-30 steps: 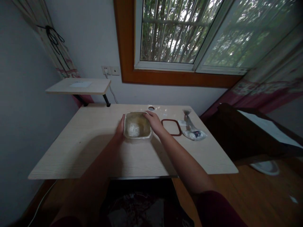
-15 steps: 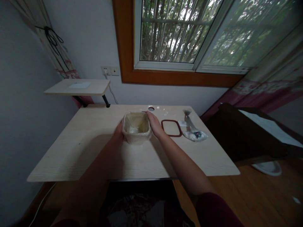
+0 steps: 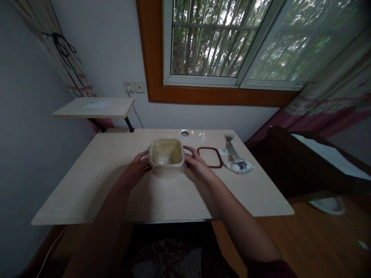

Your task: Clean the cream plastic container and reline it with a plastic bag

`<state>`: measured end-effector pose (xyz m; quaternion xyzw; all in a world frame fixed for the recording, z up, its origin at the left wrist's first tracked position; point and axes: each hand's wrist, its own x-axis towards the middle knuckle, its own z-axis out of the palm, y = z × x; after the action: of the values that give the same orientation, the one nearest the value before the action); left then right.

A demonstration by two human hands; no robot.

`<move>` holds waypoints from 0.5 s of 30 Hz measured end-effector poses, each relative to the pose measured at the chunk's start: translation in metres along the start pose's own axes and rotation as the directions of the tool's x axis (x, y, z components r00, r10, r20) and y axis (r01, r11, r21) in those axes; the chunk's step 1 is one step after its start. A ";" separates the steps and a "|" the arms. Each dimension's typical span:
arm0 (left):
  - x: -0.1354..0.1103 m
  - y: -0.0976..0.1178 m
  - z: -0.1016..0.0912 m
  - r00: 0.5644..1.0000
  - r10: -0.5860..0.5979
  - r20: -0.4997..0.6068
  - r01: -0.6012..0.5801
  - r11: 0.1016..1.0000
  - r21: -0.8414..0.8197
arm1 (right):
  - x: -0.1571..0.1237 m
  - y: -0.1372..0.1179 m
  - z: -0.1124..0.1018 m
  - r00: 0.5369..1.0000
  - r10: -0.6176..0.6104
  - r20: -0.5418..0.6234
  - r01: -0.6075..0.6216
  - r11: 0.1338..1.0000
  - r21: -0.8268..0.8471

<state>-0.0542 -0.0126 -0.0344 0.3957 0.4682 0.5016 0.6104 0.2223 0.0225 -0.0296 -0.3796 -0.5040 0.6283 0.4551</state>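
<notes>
A cream-coloured, rounded-square bin (image 3: 167, 172) stands upright on the table, with a thin clear plastic bag (image 3: 166, 152) lining it and folded over its rim. At its left side is my left hand (image 3: 137, 168), fingers apart and curved, the tips beside the wall. My right hand (image 3: 197, 162) is at the opposite side, thumb and fingers spread, close to or lightly touching the bin. Neither hand is wrapped around it. Right of the bin, a reddish-brown rounded-square ring (image 3: 214, 166) lies flat on the table.
On the right of the wooden table (image 3: 116, 154) lies a clear plastic bag (image 3: 239, 166) with whitish contents, beside a small white paper (image 3: 222, 151). A raised shelf (image 3: 95, 110) stands at the back left. A round hole (image 3: 184, 133) is near the back edge.
Both hands have loosened from the bin's sides and drawn back toward me, with their fingers now spread apart. The bin stays in about the same place.
</notes>
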 end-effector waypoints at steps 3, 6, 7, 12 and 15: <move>0.003 -0.003 -0.003 1.000 0.024 -0.018 -0.024 0.999 -0.023 | -0.002 0.002 0.002 0.999 -0.031 -0.008 0.032 0.998 0.062; 0.005 -0.007 -0.007 0.996 0.078 -0.047 -0.075 0.996 0.053 | -0.001 0.009 -0.002 0.998 -0.057 -0.023 0.058 0.997 0.051; 0.006 -0.008 -0.008 0.993 0.098 -0.064 -0.092 0.992 0.087 | 0.001 0.013 -0.005 0.997 -0.069 -0.027 0.070 0.997 0.034; 0.007 -0.002 -0.013 0.937 0.263 -0.232 -0.198 0.943 0.266 | 0.004 0.017 -0.020 0.963 -0.225 -0.145 0.198 0.964 -0.180; 0.008 0.007 -0.014 0.872 0.448 -0.195 -0.372 0.867 0.331 | -0.001 0.000 -0.021 0.904 -0.372 -0.213 0.302 0.905 -0.300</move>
<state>-0.0691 -0.0031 -0.0326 0.4992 0.5166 0.5968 0.3575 0.2420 0.0274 -0.0339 -0.4227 -0.5748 0.4115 0.5670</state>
